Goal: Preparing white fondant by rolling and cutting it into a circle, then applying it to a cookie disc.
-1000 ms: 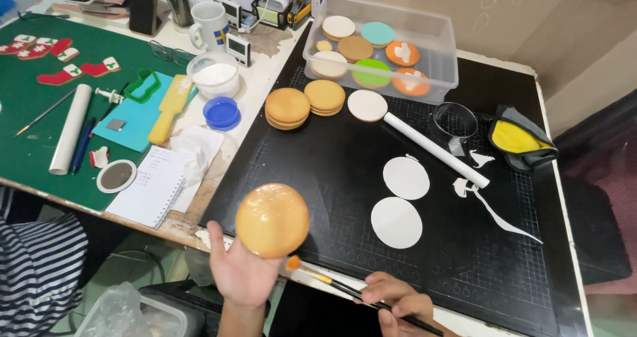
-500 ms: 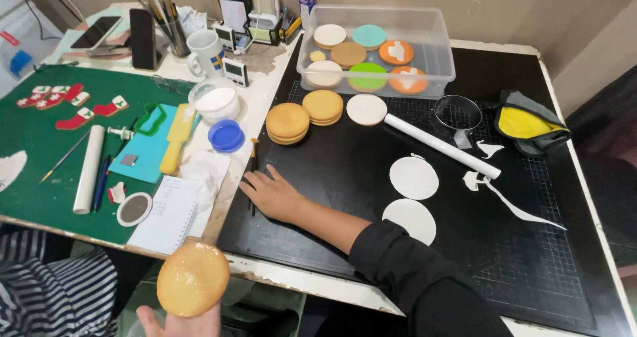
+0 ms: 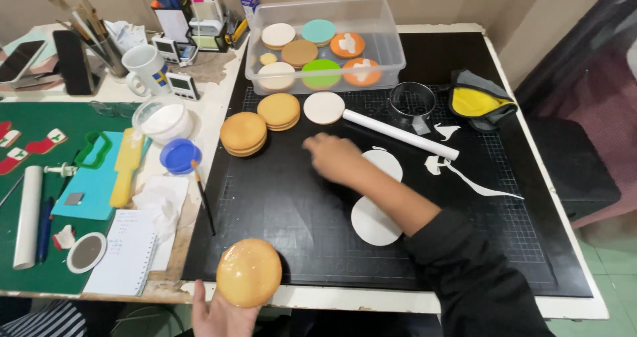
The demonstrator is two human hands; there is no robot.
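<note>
My left hand (image 3: 219,314) holds up a round, glossy tan cookie (image 3: 249,272) at the near edge of the black cutting mat (image 3: 279,204). My right hand (image 3: 335,158) reaches across the mat with nothing in it, fingers spread flat and slightly blurred. It is beside a white icing disc (image 3: 391,163), partly hidden by my wrist. A second white disc (image 3: 373,223) lies under my forearm. A thin paintbrush (image 3: 202,194) lies on the mat's left edge, below a blue lid (image 3: 179,156).
Two stacks of plain cookies (image 3: 243,132) and a white rolling pin (image 3: 398,133) lie behind my right hand. A clear box (image 3: 325,41) of iced cookies, a round cutter (image 3: 411,100) and a yellow pouch (image 3: 478,101) stand at the back. A notepad (image 3: 126,251) lies left.
My right hand let go of the paintbrush, which now lies by the blue lid, and moved right toward the white discs. My left hand brought the cookie back to the mat's front edge.
</note>
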